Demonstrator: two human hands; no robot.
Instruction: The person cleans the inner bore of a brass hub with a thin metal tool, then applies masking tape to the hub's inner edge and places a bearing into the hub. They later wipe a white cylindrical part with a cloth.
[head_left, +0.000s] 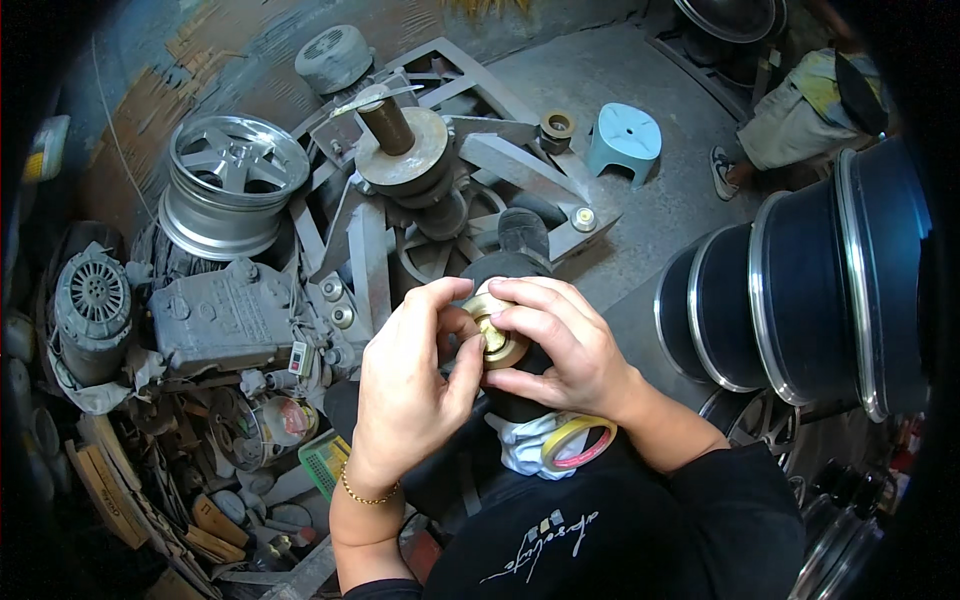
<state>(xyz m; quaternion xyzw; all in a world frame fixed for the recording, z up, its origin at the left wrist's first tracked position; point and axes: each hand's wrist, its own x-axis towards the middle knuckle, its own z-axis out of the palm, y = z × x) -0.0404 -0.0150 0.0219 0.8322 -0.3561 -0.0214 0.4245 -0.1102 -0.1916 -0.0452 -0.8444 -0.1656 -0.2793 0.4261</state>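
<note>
In front of my chest, both hands hold a round brass-coloured part (508,352) with a thick rim and a shiny yellow middle. My left hand (415,355) has its thumb and fingertips bent in at the part's near left side and middle. My right hand (553,335) grips the rim from the right, with its index finger and thumb around it. The fingers hide much of the rim. On my lap, just below the hands, a roll of yellow tape (572,441) lies against a crumpled white cloth (520,443).
Ahead stands a metal frame with a spindle and disc (402,150). A silver wheel rim (225,215), a motor (95,300) and a gearbox (222,312) are at left. Black rims (800,290) line the right. Beyond are a blue stool (625,135) and another person (810,115).
</note>
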